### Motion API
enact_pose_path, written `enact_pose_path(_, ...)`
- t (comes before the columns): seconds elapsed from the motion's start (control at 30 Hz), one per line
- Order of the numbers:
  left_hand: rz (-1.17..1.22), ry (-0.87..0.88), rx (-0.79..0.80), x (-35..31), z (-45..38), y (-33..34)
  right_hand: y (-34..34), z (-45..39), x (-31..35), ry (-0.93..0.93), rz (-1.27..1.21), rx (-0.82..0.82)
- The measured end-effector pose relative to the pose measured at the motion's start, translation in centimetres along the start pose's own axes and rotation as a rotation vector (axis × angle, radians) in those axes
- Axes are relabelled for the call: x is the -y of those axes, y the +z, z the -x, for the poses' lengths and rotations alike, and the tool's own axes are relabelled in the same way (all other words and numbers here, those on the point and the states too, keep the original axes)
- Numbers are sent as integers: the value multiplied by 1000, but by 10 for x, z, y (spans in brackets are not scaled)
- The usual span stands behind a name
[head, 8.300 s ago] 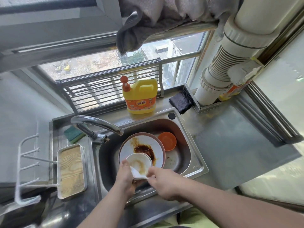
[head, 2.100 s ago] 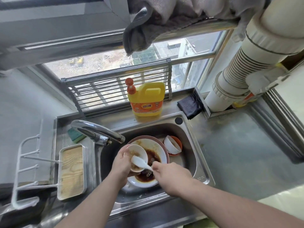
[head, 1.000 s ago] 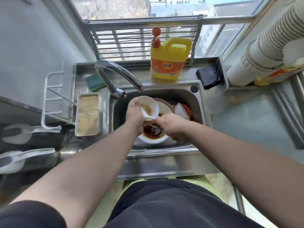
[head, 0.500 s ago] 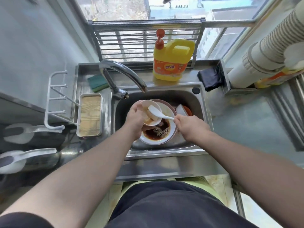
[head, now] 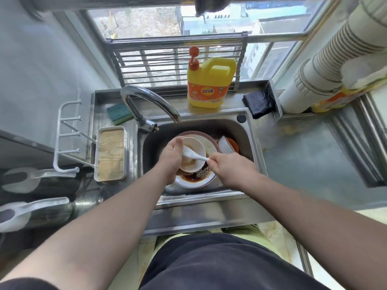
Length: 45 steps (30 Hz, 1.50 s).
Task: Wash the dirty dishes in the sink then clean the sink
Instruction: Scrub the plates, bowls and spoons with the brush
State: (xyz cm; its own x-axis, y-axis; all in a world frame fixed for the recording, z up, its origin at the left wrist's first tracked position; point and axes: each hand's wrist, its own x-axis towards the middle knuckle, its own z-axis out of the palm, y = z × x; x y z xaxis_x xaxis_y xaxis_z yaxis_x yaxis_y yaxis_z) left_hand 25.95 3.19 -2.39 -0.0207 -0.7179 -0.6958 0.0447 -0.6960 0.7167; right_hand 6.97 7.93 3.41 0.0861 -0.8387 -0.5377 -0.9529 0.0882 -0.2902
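My right hand pinches the handle end of the white spoon, fingers curled around it; the spoon's bowl lies inside the small bowl. My left hand grips the small bowl, thumb over its far rim, the remaining fingers wrapped beneath, holding it tilted above the sink. The small bowl carries brown residue on its inner wall. Directly below it, inside the sink, lies the large plate, pooled with dark brown sauce and foam. At the right side of the sink, a white bowl leans in an orange bowl. The faucet arches over the sink's back left corner. Behind the sink stands the yellow detergent bottle; a green sponge lies behind the sink to its left, a black cloth behind it to its right.
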Motion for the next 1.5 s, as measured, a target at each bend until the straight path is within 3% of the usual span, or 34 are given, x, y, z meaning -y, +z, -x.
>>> enact_pose_path(0.1, -33, -12, 64, -6, 1, -10, -15, 2, -20, 67, 43, 7)
enact_pose_path(0.2, -73, -23, 70, -16, 1, -13, -5, 18, -8, -66, 72, 65)
enact_pose_path(0.3, -241, -73, 128, -11, 3, -14, -11, 8, 2, -247, 392, -179)
enact_pose_path(0.4, -433, -81, 217, -17, 2, -20, -27, -1, -4, -167, 509, -206)
enact_pose_path(0.5, -540, 80, 125, -28, -4, -21, -6, 7, 0, -64, 314, -47)
enact_pose_path(0.6, -522, 339, -39, -19, -3, -16, 1, 13, 6, 35, -245, 147)
enact_pose_path(0.63, -517, 391, -44, -11, 0, -15, -5, 9, 4, 17, -199, 140)
enact_pose_path(0.73, -626, 382, -26, 11, 0, -17, -23, -4, -12, -42, 355, -86)
enact_pose_path(0.8, -636, 350, -38, 10, -3, -17, -17, -2, -12, -112, 429, -131)
enact_pose_path(0.83, -625, 365, -61, 6, -5, -17, -4, 1, -9, -108, 341, -87)
enact_pose_path(0.93, -603, 455, -168, 1, -12, -14, 23, 15, 5, 29, -374, 169)
enact_pose_path(0.97, -602, 468, -183, 3, -13, -15, 27, 15, 5, 37, -458, 197)
enact_pose_path(1.0, -618, 473, -181, 6, -12, -17, 23, 10, 1, -15, -369, 168)
enact_pose_path(1.1, -676, 493, -117, 20, -8, -19, -1, -10, -19, -55, 256, -86)
enact_pose_path(1.17, -638, 503, -122, 16, -8, -16, -1, -8, -17, -93, 329, -172)
enact_pose_path(1.3, -628, 468, -217, -2, -16, -17, 28, 18, 9, 6, -388, 124)
enact_pose_path(1.33, -649, 447, -205, -2, -18, -19, 25, 15, 6, 27, -423, 135)
enact_pose_path(1.4, -676, 374, -127, 4, -19, -22, 6, -4, -9, -33, -68, 46)
enact_pose_path(1.5, -627, 157, -43, 5, -19, -20, -16, -18, -19, -227, 498, -225)
